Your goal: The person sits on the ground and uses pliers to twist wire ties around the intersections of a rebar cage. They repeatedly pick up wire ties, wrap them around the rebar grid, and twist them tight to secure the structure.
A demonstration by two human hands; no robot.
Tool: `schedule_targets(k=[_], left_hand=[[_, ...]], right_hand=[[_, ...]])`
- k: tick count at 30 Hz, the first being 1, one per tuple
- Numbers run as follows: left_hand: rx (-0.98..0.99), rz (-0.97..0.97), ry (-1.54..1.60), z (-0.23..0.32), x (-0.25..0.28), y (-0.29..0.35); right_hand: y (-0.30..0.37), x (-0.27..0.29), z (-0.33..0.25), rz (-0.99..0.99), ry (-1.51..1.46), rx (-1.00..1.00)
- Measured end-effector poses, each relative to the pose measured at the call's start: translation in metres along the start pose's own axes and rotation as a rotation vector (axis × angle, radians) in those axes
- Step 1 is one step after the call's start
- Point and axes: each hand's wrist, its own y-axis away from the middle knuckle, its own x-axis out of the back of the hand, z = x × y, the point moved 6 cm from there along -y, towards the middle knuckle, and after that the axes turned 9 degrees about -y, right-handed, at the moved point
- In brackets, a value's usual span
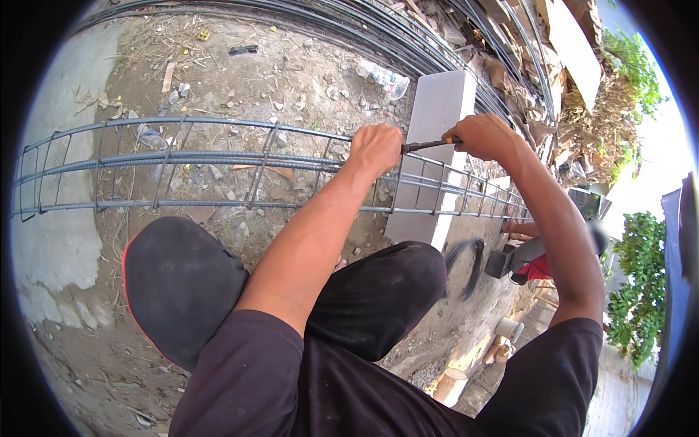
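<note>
A long rebar cage [255,156] of ribbed bars and square stirrups runs across in front of me. My left hand [375,149] is closed round its upper bar, close to a stirrup. My right hand [486,137] is shut on a pair of pincers [429,145] with dark metal arms and orange on the handle. The head of the pincers lies at the stirrup just right of my left fist. Its jaws are too small to make out, and any wire in them is hidden. Under the cage stands a pale block [437,109].
Long loose bars [328,25] lie along the far side, beside a scrap heap [502,73]. A plastic bottle [386,80] lies near the block. A coil of dark wire [466,269] rests on the ground. At right, another person [535,262] crouches near the cage's far end.
</note>
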Motion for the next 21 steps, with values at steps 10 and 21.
schedule_targets(k=[10, 21], left_hand=[[-0.021, 0.060, 0.008, 0.001, 0.001, 0.001], [-0.022, 0.083, 0.008, -0.001, -0.003, 0.001]], right_hand=[[-0.001, -0.014, 0.015, 0.072, -0.075, -0.026], [0.006, -0.002, 0.002, -0.214, -0.161, -0.233]])
